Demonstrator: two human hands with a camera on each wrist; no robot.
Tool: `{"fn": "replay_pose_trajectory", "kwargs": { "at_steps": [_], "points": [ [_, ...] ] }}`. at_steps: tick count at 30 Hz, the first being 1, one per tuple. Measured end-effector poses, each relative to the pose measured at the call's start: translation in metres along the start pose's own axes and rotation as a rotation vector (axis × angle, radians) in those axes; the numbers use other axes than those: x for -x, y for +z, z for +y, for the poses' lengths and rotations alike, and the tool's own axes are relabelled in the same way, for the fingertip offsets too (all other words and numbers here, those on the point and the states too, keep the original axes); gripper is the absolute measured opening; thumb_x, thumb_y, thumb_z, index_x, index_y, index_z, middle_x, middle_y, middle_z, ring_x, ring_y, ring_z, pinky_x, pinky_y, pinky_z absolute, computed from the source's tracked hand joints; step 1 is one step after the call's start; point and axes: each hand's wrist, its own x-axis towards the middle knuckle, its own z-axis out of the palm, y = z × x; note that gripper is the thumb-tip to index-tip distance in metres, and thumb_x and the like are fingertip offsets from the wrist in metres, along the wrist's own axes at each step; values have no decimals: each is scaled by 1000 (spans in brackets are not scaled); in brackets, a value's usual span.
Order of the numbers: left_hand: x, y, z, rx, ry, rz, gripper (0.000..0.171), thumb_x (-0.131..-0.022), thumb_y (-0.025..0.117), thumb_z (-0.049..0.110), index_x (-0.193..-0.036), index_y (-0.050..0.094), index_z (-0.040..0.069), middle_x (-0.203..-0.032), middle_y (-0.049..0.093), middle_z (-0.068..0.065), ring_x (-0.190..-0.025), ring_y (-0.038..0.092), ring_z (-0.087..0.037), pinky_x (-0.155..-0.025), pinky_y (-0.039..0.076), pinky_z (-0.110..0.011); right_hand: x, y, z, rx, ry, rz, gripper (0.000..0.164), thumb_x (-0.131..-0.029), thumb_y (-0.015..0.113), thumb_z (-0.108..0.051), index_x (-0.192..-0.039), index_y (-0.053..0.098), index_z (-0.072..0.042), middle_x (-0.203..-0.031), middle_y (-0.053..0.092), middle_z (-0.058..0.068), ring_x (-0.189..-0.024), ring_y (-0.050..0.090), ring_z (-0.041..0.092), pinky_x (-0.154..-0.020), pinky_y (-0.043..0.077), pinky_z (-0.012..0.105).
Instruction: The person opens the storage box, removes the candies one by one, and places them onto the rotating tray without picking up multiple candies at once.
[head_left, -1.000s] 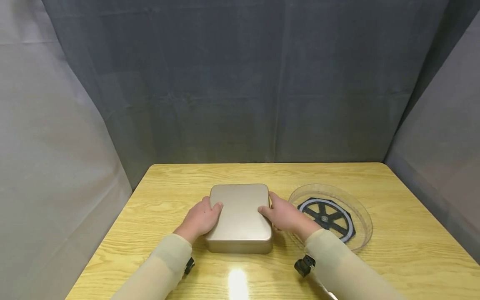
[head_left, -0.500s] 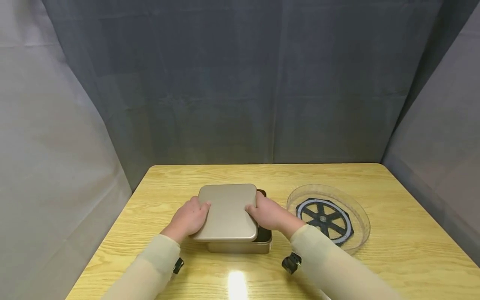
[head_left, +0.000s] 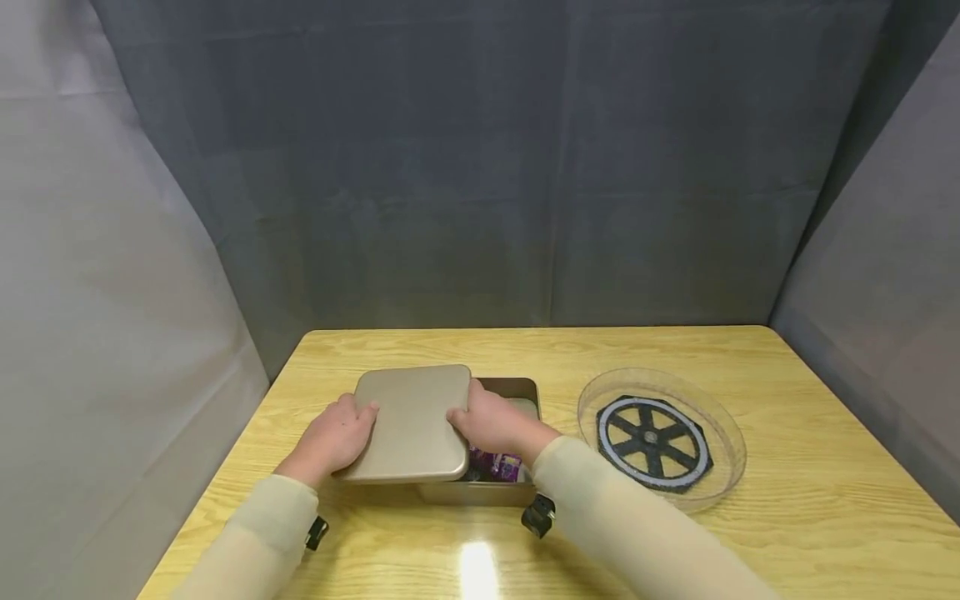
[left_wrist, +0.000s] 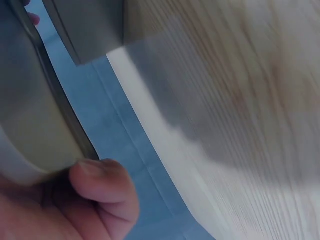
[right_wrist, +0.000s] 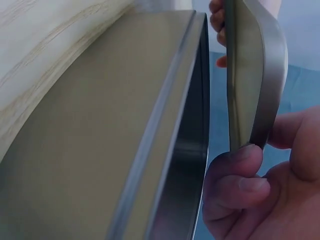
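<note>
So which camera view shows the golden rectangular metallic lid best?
The head view: nearly the whole top of the lid shows, with the left hand and right hand gripping opposite sides. The left wrist view shows only a cropped portion; the right wrist view shows it steeply from the side, cut off at the top.

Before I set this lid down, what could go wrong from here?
The lid, gripped at its sides by the left hand and right hand, might slip and drop onto the table. It hangs above part of the open box, so dipping could knock the box's edge. The right sleeve runs close to the clear dish, so swinging that arm outward might bump it.
</note>
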Motion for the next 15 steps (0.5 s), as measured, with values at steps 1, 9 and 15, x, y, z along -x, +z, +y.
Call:
{"fn": "replay_pose_trajectory", "kwargs": {
  "at_steps": [1,9,15],
  "points": [
    [0,-2,-3,-6,0,1,63,-101,32,45,-127,40,-13,-114,55,-26,-98,54,-35,-85,45,-53,-2,2,-2,0,3,-8,60,-99,44,-30,-138,23,10,-116,55,20,-95,53,17,-84,47,40],
    [5,-19,-32,-16,-33,-9,67,-101,30,48,-126,39,-13,-112,54,-28,-95,54,-35,-81,45,-53,-20,17,-27,79,-9,-11,73,-93,54,-35,-140,22,11,-120,57,18,-105,53,17,-93,45,38],
    [7,-28,-58,-23,-45,-4,73,-101,25,49,-129,31,-17,-119,49,-35,-104,50,-44,-85,43,-57,-35,28,-48,95,-45,-6,59,-90,59,-32,-131,35,3,-104,60,9,-93,54,14,-89,47,36]
  ]
}}
